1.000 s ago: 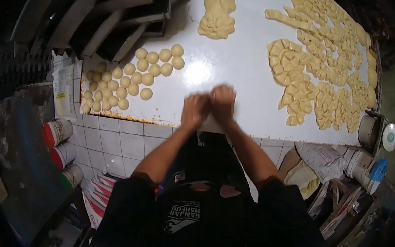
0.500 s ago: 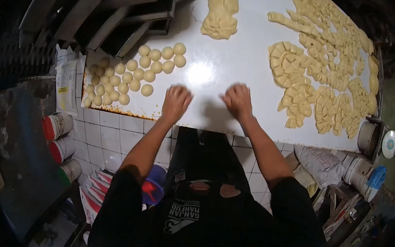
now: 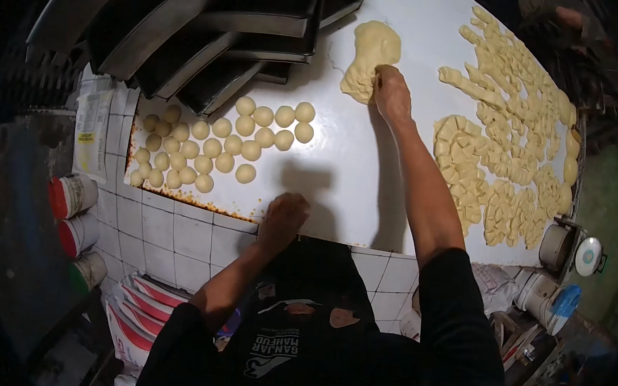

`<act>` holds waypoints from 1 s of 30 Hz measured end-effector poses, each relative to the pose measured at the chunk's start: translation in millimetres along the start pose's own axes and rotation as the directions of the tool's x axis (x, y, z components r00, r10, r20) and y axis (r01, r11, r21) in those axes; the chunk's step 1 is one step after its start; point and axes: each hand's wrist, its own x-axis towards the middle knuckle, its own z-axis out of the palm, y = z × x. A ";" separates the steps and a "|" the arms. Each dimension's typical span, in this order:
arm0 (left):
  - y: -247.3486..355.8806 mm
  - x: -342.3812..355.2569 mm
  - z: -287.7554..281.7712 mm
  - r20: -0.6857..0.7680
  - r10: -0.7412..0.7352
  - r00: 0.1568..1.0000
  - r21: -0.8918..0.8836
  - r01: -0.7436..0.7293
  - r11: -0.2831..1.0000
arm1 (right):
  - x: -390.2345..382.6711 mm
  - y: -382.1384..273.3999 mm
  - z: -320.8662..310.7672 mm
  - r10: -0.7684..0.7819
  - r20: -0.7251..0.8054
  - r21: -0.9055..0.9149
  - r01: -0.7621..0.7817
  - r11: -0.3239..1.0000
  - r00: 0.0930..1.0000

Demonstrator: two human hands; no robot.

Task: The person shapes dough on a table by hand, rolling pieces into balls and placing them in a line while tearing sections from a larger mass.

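Observation:
My right hand point(image 3: 393, 92) reaches across the table to the lower right edge of a large, soft slab of pale yellow dough point(image 3: 375, 49); its fingers are closed on that edge. The dough there is uneven and pulled. My left hand point(image 3: 285, 214) hangs over the table's front edge with its fingers curled in. Whatever it may hold is hidden and slightly blurred. Left of centre lie several round dough balls point(image 3: 233, 144) in loose rows, the closest of them a little up and left of my left hand.
Cut dough pieces point(image 3: 506, 136) cover the right side of the white table point(image 3: 338, 188). Dark metal pans point(image 3: 264, 26) are stacked at the back left, overhanging the tabletop. Lidded buckets point(image 3: 76, 195) stand on the left, and a pot point(image 3: 555, 245) is by the right corner.
My right hand has moved from the table's middle up to the dough slab and closed on its edge. My left hand has drawn back toward the front edge. The view has shifted.

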 end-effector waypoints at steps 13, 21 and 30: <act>21.3 36.3 36.3 -0.065 -0.033 0.997 -0.073 0.028 0.997 | -204.6 -94.2 3.1 0.030 0.189 -0.082 -0.015 0.997 0.982; 1.7 27.5 -0.4 -0.112 -0.295 0.949 0.183 0.312 0.932 | -215.8 -68.4 -14.6 -0.060 0.231 -0.066 0.078 0.995 0.971; -12.7 -16.8 -24.7 -0.106 -0.037 0.994 -0.061 0.031 0.998 | -209.8 -112.2 -60.8 0.174 0.377 -0.056 -0.164 0.985 0.910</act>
